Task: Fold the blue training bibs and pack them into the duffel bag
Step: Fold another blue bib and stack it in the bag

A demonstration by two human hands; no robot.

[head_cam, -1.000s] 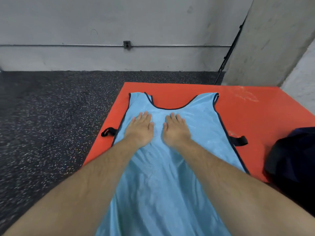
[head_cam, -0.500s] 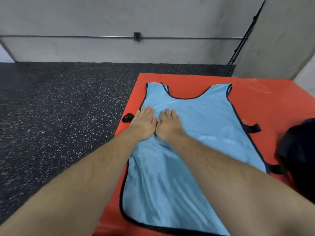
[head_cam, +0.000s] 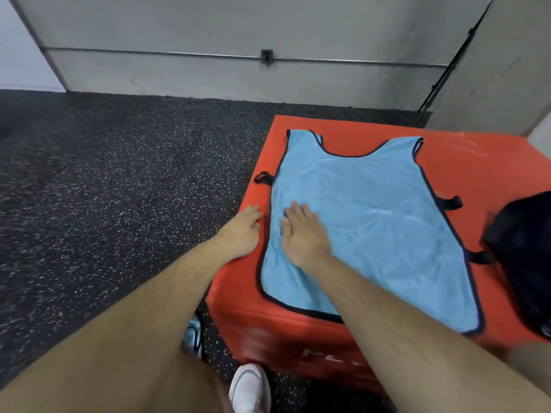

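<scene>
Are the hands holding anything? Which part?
Nothing is gripped. The right hand lies flat on the blue bib, near its left edge. The left hand is open over the orange box, just beside that edge.

Sheeny cloth bib (head_cam: 372,222) (dark-trimmed), smooth orange vinyl-look box (head_cam: 298,335), speckled rubbery floor (head_cam: 119,189)

A speckled black rubber floor (head_cam: 104,189) is being occupied at the right by an orange-red padded vinyl box (head_cam: 492,162), its front being marked with blurred white lettering. A grey concrete wall (head_cam: 208,22) is being crossed by a thin metal conduit (head_cam: 149,52) carrying a small dark junction box (head_cam: 267,56). A thin black rod (head_cam: 445,70) is being leaned in the corner. A white sneaker (head_cam: 250,389) is being rested on the floor just beside the box.
</scene>
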